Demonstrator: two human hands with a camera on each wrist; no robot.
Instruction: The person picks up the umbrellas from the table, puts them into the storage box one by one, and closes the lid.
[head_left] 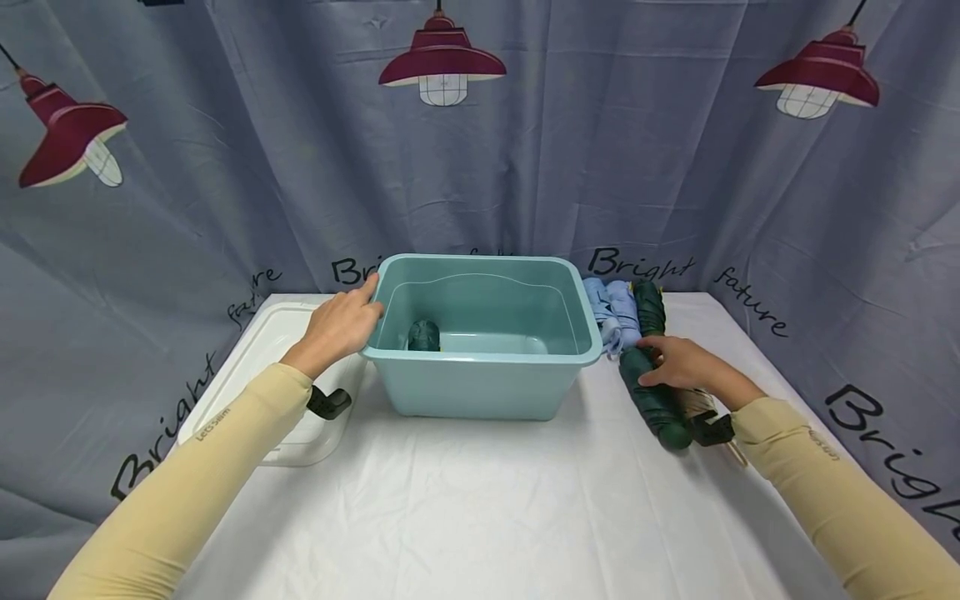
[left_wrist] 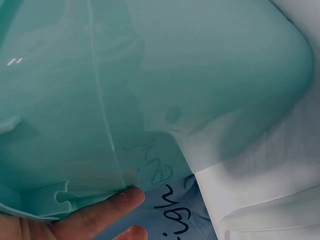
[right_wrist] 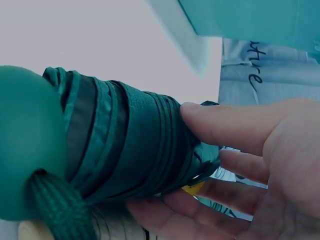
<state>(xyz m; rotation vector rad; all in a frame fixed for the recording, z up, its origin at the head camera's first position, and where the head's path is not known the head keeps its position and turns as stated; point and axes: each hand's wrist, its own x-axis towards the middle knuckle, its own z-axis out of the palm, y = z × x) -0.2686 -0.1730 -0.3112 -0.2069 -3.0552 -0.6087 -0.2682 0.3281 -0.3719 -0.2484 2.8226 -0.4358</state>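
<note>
My left hand (head_left: 337, 329) holds the left rim of a teal plastic bin (head_left: 472, 387), thumb over the edge. In the left wrist view, its fingers (left_wrist: 107, 212) lie along the outer wall. My right hand (head_left: 686, 367) grips a dark green folding umbrella (head_left: 652, 400) by its far end. The right wrist view shows the thumb on one side of the wrapped fabric and fingers underneath; the rounded handle and braided strap face the camera. A dark green rolled item (head_left: 423, 335) lies inside the bin, partly hidden by the front wall.
Right of the bin lie light blue rolled umbrellas (head_left: 621, 308) and another dark green roll (head_left: 649, 308). A beige roll (head_left: 697, 403) sits beside the gripped umbrella. A white lid (head_left: 300, 446) lies at left on the white-covered table (head_left: 480, 508). A grey-blue curtain hangs behind.
</note>
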